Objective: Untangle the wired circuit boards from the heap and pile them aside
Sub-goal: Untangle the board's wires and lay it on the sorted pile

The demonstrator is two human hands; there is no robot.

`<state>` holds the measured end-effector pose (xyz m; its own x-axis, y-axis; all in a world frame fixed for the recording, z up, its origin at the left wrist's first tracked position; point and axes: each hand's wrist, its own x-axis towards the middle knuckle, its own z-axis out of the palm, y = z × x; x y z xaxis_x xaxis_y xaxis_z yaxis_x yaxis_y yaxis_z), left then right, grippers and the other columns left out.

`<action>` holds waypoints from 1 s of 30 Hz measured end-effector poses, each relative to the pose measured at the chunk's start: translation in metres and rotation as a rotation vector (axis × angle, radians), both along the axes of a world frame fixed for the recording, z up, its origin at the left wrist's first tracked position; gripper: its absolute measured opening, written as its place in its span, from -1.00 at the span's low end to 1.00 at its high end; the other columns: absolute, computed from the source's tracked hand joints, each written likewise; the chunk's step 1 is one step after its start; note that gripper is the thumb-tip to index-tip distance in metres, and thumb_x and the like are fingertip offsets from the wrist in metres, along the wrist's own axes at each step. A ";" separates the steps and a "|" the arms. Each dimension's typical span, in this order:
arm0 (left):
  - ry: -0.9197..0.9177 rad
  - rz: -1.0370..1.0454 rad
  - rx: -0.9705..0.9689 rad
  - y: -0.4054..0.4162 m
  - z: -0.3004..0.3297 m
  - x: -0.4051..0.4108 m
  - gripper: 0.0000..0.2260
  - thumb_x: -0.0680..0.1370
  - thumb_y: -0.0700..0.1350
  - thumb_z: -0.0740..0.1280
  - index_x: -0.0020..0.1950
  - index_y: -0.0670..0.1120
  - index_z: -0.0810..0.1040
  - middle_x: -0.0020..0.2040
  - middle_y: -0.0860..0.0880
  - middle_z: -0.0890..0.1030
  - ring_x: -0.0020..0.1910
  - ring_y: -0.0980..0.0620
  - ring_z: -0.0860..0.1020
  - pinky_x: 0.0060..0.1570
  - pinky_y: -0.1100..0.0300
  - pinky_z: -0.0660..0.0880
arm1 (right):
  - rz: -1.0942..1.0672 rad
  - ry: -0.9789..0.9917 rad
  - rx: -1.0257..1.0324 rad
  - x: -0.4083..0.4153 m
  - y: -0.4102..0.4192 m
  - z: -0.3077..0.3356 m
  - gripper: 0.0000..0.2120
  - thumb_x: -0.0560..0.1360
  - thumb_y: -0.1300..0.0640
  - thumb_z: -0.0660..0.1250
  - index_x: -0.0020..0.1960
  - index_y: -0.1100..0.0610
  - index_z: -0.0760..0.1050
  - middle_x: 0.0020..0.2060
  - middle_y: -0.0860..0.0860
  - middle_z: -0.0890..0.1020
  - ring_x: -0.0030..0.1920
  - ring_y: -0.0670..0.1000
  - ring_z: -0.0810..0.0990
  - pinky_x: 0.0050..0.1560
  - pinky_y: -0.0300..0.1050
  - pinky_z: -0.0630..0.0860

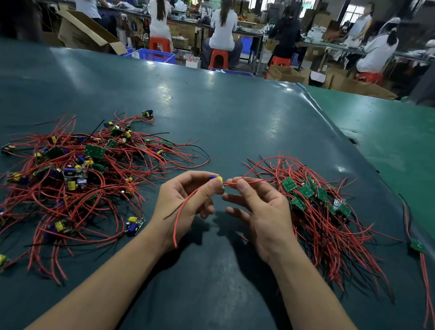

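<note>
On the glossy dark-green mat (215, 116) I see the tangled heap (77, 178) of thin red wires and small boards at left, and the sorted pile (315, 209), green undersides up, at right. Between them my left hand (189, 202) pinches one circuit board (217, 181); my right hand (262, 211) pinches its red wire (246, 181).

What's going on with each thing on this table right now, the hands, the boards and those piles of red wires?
Left hand: pinches a small circuit board, held above the table.
Right hand: pinches that board's red wire.
Tangled heap: on the left, boards and wires jumbled.
Sorted pile: on the right, green boards grouped, wires trailing toward the person.
Stray board: lies alone near the table's right edge.
Table: dark green mat.
</note>
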<state>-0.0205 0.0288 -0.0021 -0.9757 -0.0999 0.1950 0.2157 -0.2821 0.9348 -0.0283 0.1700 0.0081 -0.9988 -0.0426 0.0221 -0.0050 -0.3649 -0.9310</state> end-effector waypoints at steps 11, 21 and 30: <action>-0.031 -0.098 -0.052 -0.002 -0.003 0.000 -0.76 0.30 0.03 0.52 -0.09 -0.04 0.71 -0.17 -0.11 0.70 -0.30 0.02 0.53 -0.32 0.28 0.48 | -0.056 -0.013 0.117 -0.002 0.005 -0.002 -0.94 0.32 0.11 0.53 -0.22 0.08 0.73 -0.35 -0.03 0.65 -0.40 -0.12 0.52 -0.45 -0.26 0.44; 0.027 -0.003 -0.103 -0.002 0.000 0.002 -0.76 0.39 -0.06 0.44 -0.03 -0.17 0.64 -0.21 -0.10 0.70 -0.43 0.12 0.45 -0.38 0.33 0.45 | -0.438 0.018 -0.102 -0.014 0.010 -0.002 -0.79 0.42 0.26 0.51 -0.33 0.12 0.54 -0.54 -0.06 0.44 -0.57 -0.11 0.29 -0.58 -0.28 0.23; 0.084 0.070 -0.145 0.001 0.000 0.001 -0.91 0.48 -0.24 0.44 -0.04 -0.22 0.65 -0.25 -0.09 0.69 -0.46 0.11 0.43 -0.41 0.31 0.43 | -0.783 0.392 0.641 -0.015 0.017 -0.013 -0.83 0.56 0.14 0.39 -0.16 0.17 0.67 -0.29 0.08 0.57 -0.35 -0.02 0.45 -0.23 -0.24 0.40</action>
